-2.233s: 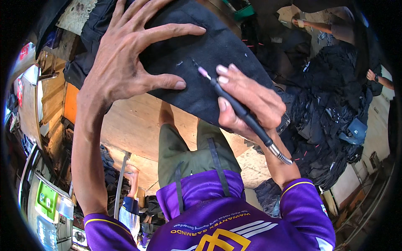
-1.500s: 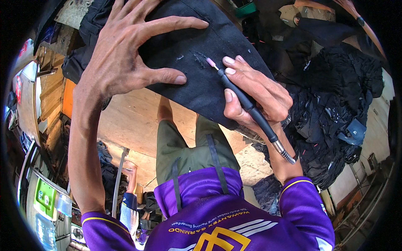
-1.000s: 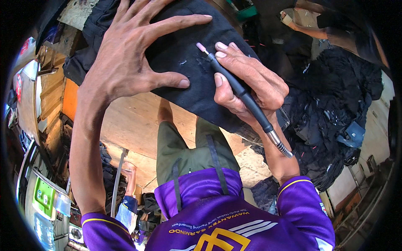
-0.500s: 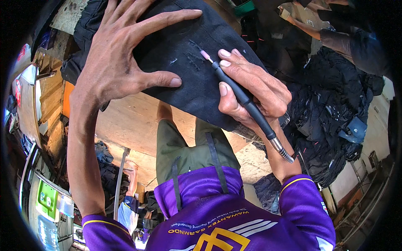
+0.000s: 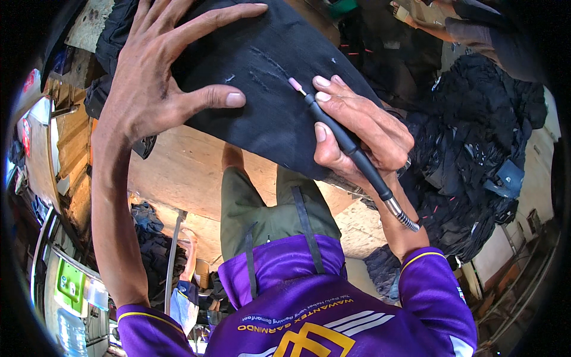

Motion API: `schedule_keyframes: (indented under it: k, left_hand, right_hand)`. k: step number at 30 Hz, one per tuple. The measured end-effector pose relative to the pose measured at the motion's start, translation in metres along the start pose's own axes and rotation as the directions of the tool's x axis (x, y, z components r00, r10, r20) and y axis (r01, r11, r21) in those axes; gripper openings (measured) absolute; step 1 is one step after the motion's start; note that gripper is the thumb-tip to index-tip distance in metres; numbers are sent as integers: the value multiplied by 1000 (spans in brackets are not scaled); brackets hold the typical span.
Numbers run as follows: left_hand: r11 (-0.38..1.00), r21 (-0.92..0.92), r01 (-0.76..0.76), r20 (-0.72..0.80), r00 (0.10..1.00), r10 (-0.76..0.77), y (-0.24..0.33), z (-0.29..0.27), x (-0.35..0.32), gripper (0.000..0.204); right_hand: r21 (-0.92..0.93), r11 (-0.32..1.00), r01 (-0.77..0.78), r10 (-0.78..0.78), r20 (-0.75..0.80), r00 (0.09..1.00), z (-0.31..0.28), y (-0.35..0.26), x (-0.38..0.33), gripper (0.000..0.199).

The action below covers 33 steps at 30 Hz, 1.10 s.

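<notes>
A dark denim garment piece (image 5: 279, 125) lies stretched out in front of me, with frayed, pale scuffed lines near its middle. My left hand (image 5: 160, 71) rests on it at the left, fingers spread, thumb and forefinger framing the worn patch. In my right hand (image 5: 369, 128) is a black rotary grinder handpiece (image 5: 351, 143), gripped like a pen. Its pink grinding tip (image 5: 295, 84) is at the cloth, by the lower right end of the longest scuff. From the rear of the handpiece a springy metal sleeve runs down past my wrist.
Dark garments (image 5: 476, 149) are heaped at the right. Another person's arm (image 5: 428, 27) reaches in at the upper right. At the lower left are a green container (image 5: 70, 285) and a metal post (image 5: 174, 256). Someone else's leg or arm shows behind that post.
The longest scuff has grown longer and paler. Cloth and left hand have shifted slightly left and up in the picture; the grinder tip sits a little lower and right.
</notes>
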<state>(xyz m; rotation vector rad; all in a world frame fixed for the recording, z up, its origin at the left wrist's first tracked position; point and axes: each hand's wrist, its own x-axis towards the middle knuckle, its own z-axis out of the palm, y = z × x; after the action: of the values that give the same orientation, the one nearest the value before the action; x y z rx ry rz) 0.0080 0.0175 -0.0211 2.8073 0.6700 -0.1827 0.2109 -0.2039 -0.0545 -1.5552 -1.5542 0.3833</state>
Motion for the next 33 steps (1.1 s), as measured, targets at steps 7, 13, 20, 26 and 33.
schedule_keyframes:
  k: [7, 13, 20, 26, 33]
  left_hand:
    - [982, -186, -14, -73, 997, 0, -45, -4, 41, 69]
    - [967, -247, 64, -216, 969, -119, -50, 5, 45, 59]
    - [-231, -965, -125, 159, 425, -891, 170, 84, -106, 44]
    - [-480, -877, -27, 317, 718, -620, 179, 115, -113, 48]
    - [-331, -937, 114, 322, 648, -690, 189, 97, -124, 26]
  right_hand:
    - [546, 808, -221, 473, -377, 796, -21, -27, -12, 32]
    - [25, 909, -416, 409, -243, 879, -13, -19, -5, 38]
    - [156, 822, -547, 550, 25, 835, -33, 15, 5, 35]
    - [99, 862, -497, 500, -7, 866, -35, 31, -7, 37]
    - [173, 975, -137, 177, -241, 954, -28, -24, -36, 26]
